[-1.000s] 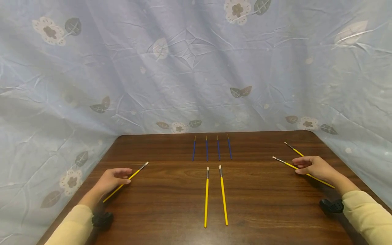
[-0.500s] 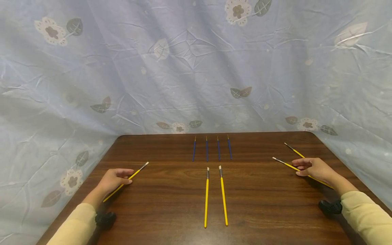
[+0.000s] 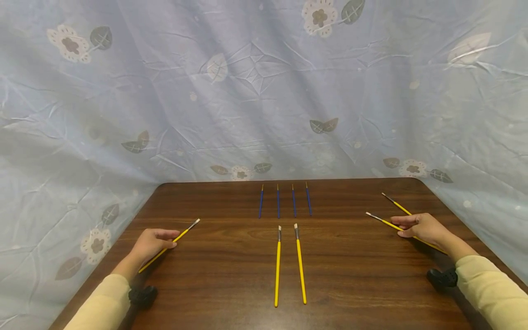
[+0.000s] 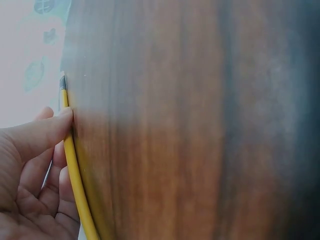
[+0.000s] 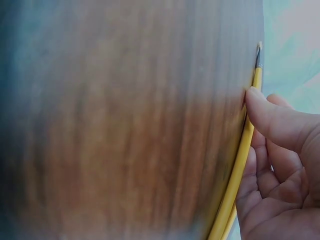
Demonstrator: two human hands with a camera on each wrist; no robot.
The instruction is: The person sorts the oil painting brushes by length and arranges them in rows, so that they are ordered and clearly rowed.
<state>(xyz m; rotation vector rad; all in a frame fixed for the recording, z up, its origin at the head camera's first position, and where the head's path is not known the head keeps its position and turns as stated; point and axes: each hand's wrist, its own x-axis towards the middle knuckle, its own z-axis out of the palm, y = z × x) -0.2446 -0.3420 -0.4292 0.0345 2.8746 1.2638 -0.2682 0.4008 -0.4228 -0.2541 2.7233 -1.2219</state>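
My left hand [image 3: 152, 245] is low over the table's left side, pinching a yellow-handled paintbrush [image 3: 182, 235] between thumb and fingers. The thumb lies across the handle [image 4: 75, 172] in the left wrist view, and the pale bristle tip points away from me. On the right side, my right hand [image 3: 422, 228] pinches another yellow paintbrush [image 3: 388, 223], which slants toward the far left. Just beyond that hand lies one more yellow paintbrush [image 3: 401, 206], partly hidden by the fingers. The right wrist view shows the thumb pressed on the held brush's handle [image 5: 242, 155].
Two yellow paintbrushes [image 3: 278, 270] [image 3: 301, 268] lie side by side at the table's middle, bristles away from me. Behind them several thin blue paintbrushes [image 3: 278, 202] form a row near the far edge. A floral curtain [image 3: 255, 114] surrounds the brown wooden table [image 3: 222, 266].
Both forearms have shifted very slightly inward, with the hands still at the same paintbrushes. The brushes on the table lie as before.
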